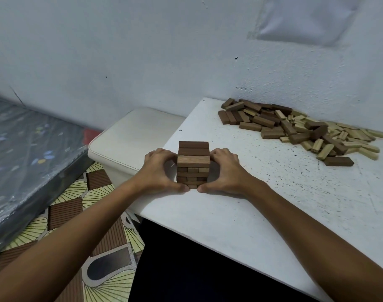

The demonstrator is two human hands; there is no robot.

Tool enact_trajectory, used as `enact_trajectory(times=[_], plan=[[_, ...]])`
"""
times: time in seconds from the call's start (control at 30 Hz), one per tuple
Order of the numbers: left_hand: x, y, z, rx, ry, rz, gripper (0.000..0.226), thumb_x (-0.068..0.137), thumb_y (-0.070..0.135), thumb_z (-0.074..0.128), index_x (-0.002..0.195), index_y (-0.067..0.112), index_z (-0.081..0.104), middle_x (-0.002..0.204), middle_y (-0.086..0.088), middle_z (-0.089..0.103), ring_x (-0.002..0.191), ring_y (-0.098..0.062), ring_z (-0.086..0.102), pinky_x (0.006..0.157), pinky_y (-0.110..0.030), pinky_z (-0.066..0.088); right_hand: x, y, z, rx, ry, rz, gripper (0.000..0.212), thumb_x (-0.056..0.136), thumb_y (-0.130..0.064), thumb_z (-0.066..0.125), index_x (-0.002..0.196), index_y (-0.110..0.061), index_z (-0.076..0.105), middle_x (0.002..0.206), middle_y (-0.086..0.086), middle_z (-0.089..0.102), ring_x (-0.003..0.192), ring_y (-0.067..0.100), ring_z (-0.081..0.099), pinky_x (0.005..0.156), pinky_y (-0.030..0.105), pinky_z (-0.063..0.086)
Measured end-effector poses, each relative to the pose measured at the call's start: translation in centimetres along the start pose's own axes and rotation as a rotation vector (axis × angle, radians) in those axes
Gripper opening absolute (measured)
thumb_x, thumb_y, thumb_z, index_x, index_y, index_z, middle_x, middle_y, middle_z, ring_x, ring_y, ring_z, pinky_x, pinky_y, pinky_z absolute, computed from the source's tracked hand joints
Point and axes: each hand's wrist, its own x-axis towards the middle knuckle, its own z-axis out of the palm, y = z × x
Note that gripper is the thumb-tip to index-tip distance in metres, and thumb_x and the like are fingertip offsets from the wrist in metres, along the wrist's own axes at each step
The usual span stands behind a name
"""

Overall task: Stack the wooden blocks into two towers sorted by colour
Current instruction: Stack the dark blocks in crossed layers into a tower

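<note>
A short tower of dark brown wooden blocks (193, 162) stands near the left front edge of the white table (240, 214), several layers high, each layer crossing the one below. My left hand (159, 171) presses against its left side and my right hand (224, 171) against its right side, thumbs meeting at the tower's base in front. A loose pile of mixed blocks (299, 129) lies at the back right against the wall, dark brown ones mostly at its left, light ones at its right. No light-coloured tower is in view.
A cream padded stool (129, 140) stands just left of the table, touching its edge. A plastic-wrapped mattress (27, 153) lies at the far left on a patterned floor (77, 203). The wall runs right behind the pile.
</note>
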Motion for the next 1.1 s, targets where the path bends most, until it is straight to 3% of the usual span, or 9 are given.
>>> enact_trajectory(times=[0.23, 0.4, 0.63, 0.73, 0.87, 1.0, 1.1], plan=[[-0.1, -0.6, -0.7, 0.002, 0.010, 0.011, 0.053, 0.037, 0.059, 0.072, 0.086, 0.045, 0.056, 0.097, 0.011, 0.054, 0.107, -0.018, 0.046, 0.095, -0.036, 0.040, 0.6, -0.6, 0.5, 0.028, -0.002, -0.016, 0.073, 0.054, -0.057, 0.076, 0.120, -0.034, 0.052, 0.107, -0.021, 0.038, 0.110, 0.008, 0.027, 0.093, 0.032, 0.036], [-0.2, -0.7, -0.9, -0.021, 0.005, -0.008, 0.055, 0.037, 0.060, 0.072, 0.087, 0.047, 0.055, 0.101, 0.011, 0.053, 0.110, -0.017, 0.045, 0.095, -0.036, 0.041, 0.6, -0.7, 0.5, 0.027, -0.008, -0.030, 0.072, 0.057, -0.055, 0.078, 0.121, -0.032, 0.052, 0.103, -0.028, 0.035, 0.105, 0.004, 0.025, 0.094, 0.033, 0.035], [-1.1, -0.2, -1.4, -0.032, -0.024, 0.039, 0.066, 0.040, 0.063, 0.071, 0.101, 0.051, 0.052, 0.099, 0.029, 0.048, 0.108, -0.008, 0.042, 0.100, -0.039, 0.038, 0.2, -0.6, 0.3, 0.018, -0.002, -0.038, 0.072, 0.063, -0.051, 0.083, 0.124, -0.030, 0.052, 0.107, -0.022, 0.037, 0.107, 0.004, 0.026, 0.096, 0.034, 0.035], [-1.8, -0.6, -1.7, 0.008, -0.042, 0.025, 0.084, 0.043, 0.064, 0.072, 0.122, 0.038, 0.056, 0.105, 0.029, 0.047, 0.115, -0.009, 0.043, 0.104, -0.041, 0.037, -0.1, -0.5, 0.2, 0.008, -0.015, -0.034, 0.078, 0.059, -0.057, 0.079, 0.128, -0.030, 0.052, 0.117, -0.016, 0.042, 0.112, 0.005, 0.029, 0.100, 0.036, 0.035], [-2.8, -1.2, -2.6, 0.092, -0.076, -0.009, 0.113, 0.043, 0.073, 0.069, 0.141, 0.020, 0.050, 0.114, 0.020, 0.051, 0.121, -0.013, 0.043, 0.106, -0.045, 0.037, -1.2, -0.3, -0.1, 0.007, -0.016, -0.013, 0.087, 0.057, -0.063, 0.075, 0.134, -0.029, 0.050, 0.127, -0.014, 0.045, 0.118, 0.008, 0.035, 0.100, 0.038, 0.040], [-4.7, -1.0, -3.2, 0.167, -0.107, -0.015, 0.128, 0.036, 0.085, 0.062, 0.143, 0.016, 0.047, 0.123, 0.011, 0.054, 0.121, -0.015, 0.044, 0.103, -0.039, 0.039, -3.2, 0.3, -0.5, 0.037, 0.010, 0.005, 0.086, 0.066, -0.053, 0.078, 0.140, -0.026, 0.045, 0.134, -0.013, 0.042, 0.123, 0.006, 0.040, 0.101, 0.032, 0.041], [-6.5, -1.1, -3.2, 0.166, -0.108, 0.015, 0.137, 0.029, 0.102, 0.049, 0.137, 0.018, 0.052, 0.118, 0.011, 0.054, 0.114, -0.013, 0.048, 0.097, -0.036, 0.043, -4.6, 0.7, -0.9, 0.100, 0.020, 0.020, 0.082, 0.070, -0.048, 0.081, 0.140, -0.022, 0.048, 0.136, -0.011, 0.043, 0.121, 0.000, 0.046, 0.103, 0.029, 0.042]])
